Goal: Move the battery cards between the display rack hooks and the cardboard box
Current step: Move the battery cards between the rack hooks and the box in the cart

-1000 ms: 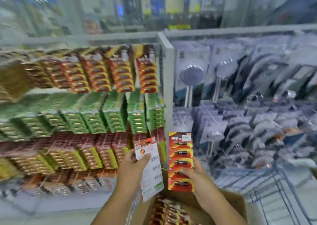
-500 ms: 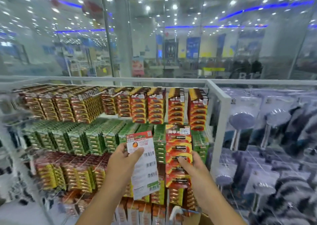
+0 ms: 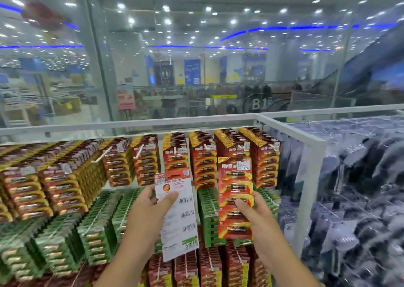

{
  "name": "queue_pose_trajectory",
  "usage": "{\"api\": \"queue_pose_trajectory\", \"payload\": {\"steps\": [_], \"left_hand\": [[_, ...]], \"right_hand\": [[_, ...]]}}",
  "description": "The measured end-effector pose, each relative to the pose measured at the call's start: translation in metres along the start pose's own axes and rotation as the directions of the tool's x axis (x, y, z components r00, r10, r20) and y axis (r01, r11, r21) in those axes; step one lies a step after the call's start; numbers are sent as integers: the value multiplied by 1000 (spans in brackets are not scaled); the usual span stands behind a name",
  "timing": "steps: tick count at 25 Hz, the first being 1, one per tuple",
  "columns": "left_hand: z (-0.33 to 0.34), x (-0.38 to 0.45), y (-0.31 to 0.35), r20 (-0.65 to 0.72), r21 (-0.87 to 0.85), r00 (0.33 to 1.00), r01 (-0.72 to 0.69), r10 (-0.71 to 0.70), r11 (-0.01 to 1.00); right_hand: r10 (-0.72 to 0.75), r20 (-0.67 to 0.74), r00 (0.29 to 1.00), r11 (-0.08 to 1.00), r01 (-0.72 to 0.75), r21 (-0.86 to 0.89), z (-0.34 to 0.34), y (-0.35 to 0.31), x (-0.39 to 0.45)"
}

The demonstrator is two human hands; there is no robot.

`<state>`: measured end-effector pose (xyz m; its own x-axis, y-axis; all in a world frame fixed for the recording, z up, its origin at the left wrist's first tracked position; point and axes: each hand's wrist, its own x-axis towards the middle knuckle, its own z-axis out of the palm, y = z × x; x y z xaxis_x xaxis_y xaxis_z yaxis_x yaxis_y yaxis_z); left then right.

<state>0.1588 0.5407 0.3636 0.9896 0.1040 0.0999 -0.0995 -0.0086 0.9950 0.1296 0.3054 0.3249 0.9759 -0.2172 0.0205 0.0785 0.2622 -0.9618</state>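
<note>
My left hand [image 3: 150, 208] pinches a battery card [image 3: 178, 216] turned with its white barcode back toward me, thumb across its upper part. In my right hand [image 3: 254, 212] is a second battery card [image 3: 235, 197], red and yellow face toward me, gripped at its right edge and held upright in front of the rack's top row. The display rack [image 3: 311, 146] has a white frame, and its hooks [image 3: 102, 154] carry rows of red-and-yellow cards above, green cards in the middle and red ones below. The cardboard box is out of view.
To the right of the white rack post hang dark goods in clear bags [image 3: 358, 199]. Behind the rack stands a glass wall [image 3: 196, 79] with a shop hall and an escalator beyond. Packed cards [image 3: 54, 188] fill the hooks to my left.
The view has tilted up from the box to the rack's top row. Both hands have risen with their cards, and the right card now stands level with the top hooks.
</note>
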Motion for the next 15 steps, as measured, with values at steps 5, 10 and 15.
{"api": "queue_pose_trajectory", "payload": {"steps": [5,10,15], "left_hand": [[19,29,-6,63,-50,998,17,-13,999],[60,36,-12,96,-16,995,36,-34,999],[103,30,-6,58,-21,998,16,-15,1000]], "right_hand": [[-51,-117,992,997,44,-62,-22,-5,24],[-66,-151,986,996,57,-67,-61,-18,47],[-13,-90,996,998,7,-70,-99,-30,66]]}}
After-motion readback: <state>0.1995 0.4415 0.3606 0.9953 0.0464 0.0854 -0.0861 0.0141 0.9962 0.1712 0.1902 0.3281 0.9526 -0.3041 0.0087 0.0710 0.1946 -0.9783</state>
